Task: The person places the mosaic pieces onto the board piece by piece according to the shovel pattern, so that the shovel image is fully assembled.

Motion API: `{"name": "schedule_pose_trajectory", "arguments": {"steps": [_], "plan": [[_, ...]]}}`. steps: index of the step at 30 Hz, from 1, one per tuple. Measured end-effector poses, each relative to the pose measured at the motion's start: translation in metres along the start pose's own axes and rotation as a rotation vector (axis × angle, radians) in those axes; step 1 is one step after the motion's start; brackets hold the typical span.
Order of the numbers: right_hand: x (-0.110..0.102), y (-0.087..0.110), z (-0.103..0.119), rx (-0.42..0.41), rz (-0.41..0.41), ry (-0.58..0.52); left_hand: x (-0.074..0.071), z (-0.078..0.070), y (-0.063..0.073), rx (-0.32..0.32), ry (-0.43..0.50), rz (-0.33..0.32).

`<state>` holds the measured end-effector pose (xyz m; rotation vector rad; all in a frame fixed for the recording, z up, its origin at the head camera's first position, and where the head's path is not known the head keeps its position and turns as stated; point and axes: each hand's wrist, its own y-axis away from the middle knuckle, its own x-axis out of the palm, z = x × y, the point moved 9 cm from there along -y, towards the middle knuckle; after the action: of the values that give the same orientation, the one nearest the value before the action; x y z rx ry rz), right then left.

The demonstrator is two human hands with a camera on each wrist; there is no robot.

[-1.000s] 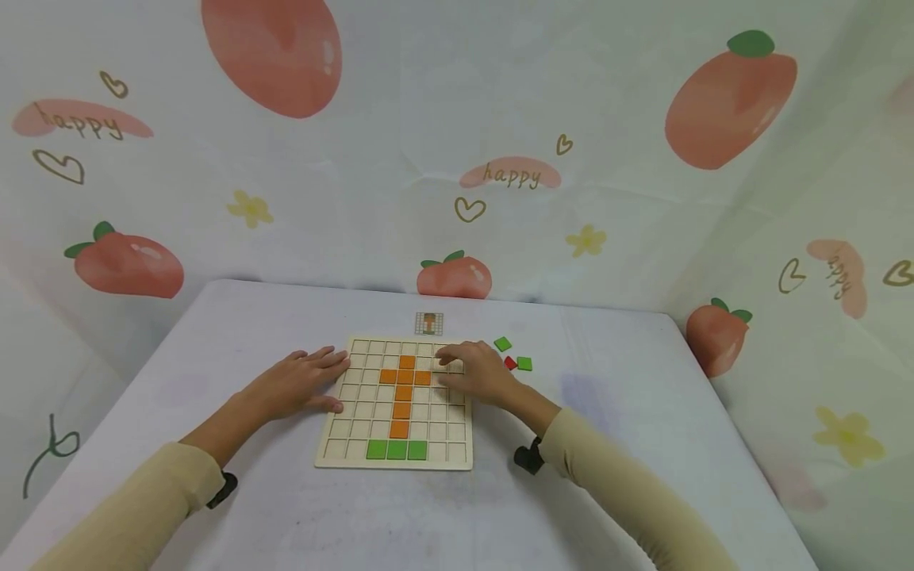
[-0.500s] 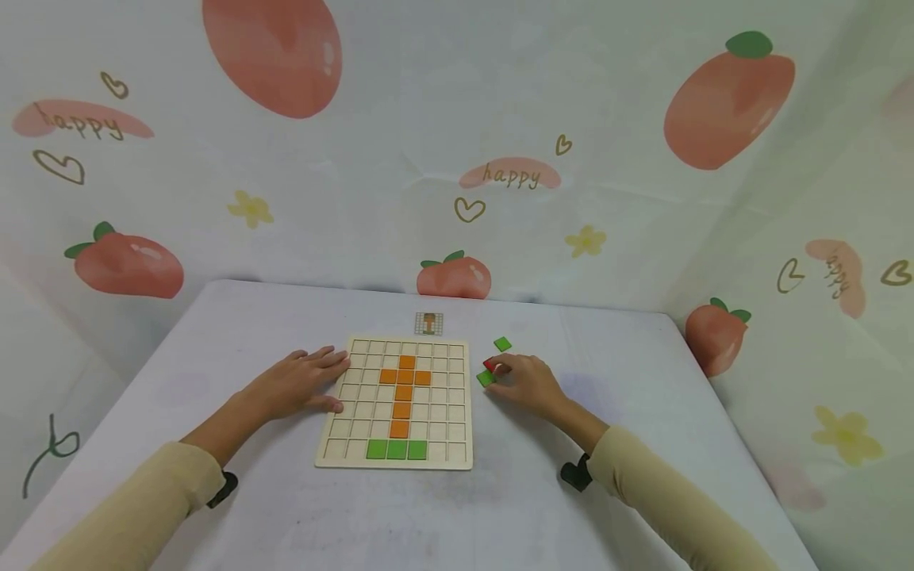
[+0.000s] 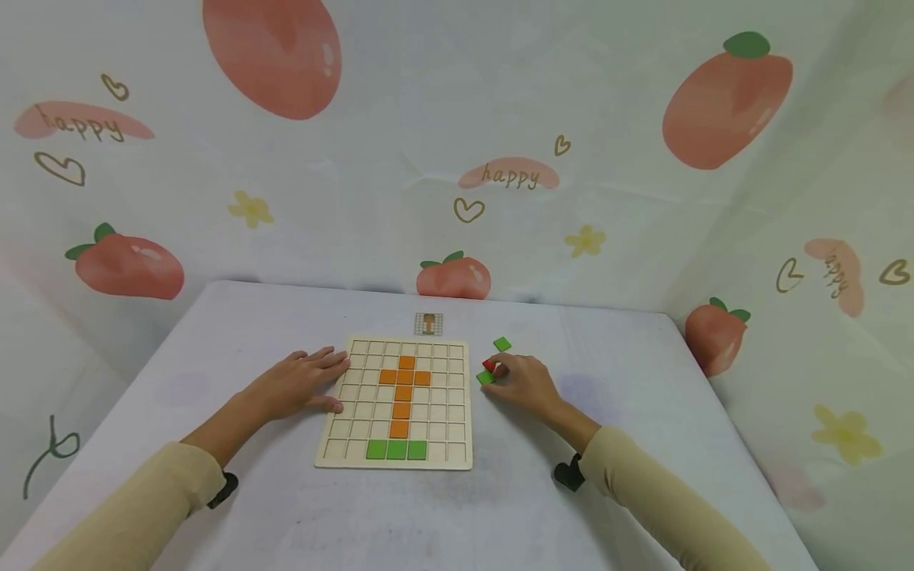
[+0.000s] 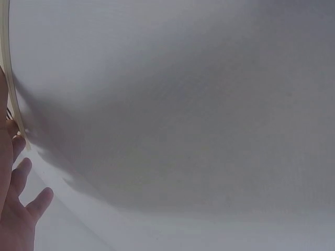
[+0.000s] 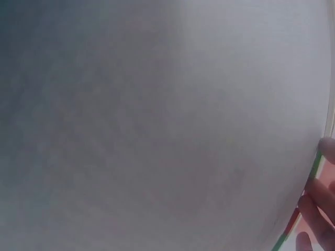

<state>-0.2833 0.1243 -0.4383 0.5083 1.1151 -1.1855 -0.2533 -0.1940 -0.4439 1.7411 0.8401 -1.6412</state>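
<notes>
A pale wooden grid board (image 3: 357, 412) lies on the table. Orange square tiles (image 3: 403, 393) form a cross on it, above a row of green tiles (image 3: 397, 450) at the near edge. My left hand (image 3: 296, 386) rests at the board's left edge, fingers spread; in the left wrist view, fingertips (image 4: 21, 167) show beside the board's rim. Right of the board, my right hand (image 3: 524, 386) pinches a green tile (image 3: 485, 378) between thumb and forefinger, low at the table. A red tile (image 3: 489, 365) sits just behind it, partly hidden by the fingers.
Another green tile (image 3: 503, 343) lies beyond the right hand. Behind the board is a small pattern card (image 3: 428, 323). A white cloth covers the table (image 3: 286, 507), and a fruit-printed curtain (image 3: 385, 159) stands at the back.
My right hand has moved from above the board to the loose tiles on its right. One green tile has shifted left towards the board with it. The left hand stays put.
</notes>
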Motion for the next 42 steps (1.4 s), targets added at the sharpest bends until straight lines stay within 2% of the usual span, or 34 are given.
{"name": "schedule_pose_trajectory", "arguments": {"steps": [12,19,24,29,42], "plan": [[-0.002,-0.005,0.004,-0.023,0.008,0.013,-0.005,-0.004,0.001,-0.008,0.014,0.026],[-0.002,-0.016,0.013,-0.094,-0.002,-0.062,-0.006,-0.004,0.001,-0.006,0.004,0.019],[0.005,-0.026,0.023,-0.123,0.002,-0.091,-0.006,-0.004,0.001,0.003,0.006,0.001],[0.017,-0.039,0.032,-0.113,0.026,-0.078,-0.004,-0.003,0.002,0.006,0.010,-0.015],[0.042,-0.060,0.058,-0.108,0.095,-0.109,-0.002,0.000,0.002,-0.006,0.012,-0.012]]}}
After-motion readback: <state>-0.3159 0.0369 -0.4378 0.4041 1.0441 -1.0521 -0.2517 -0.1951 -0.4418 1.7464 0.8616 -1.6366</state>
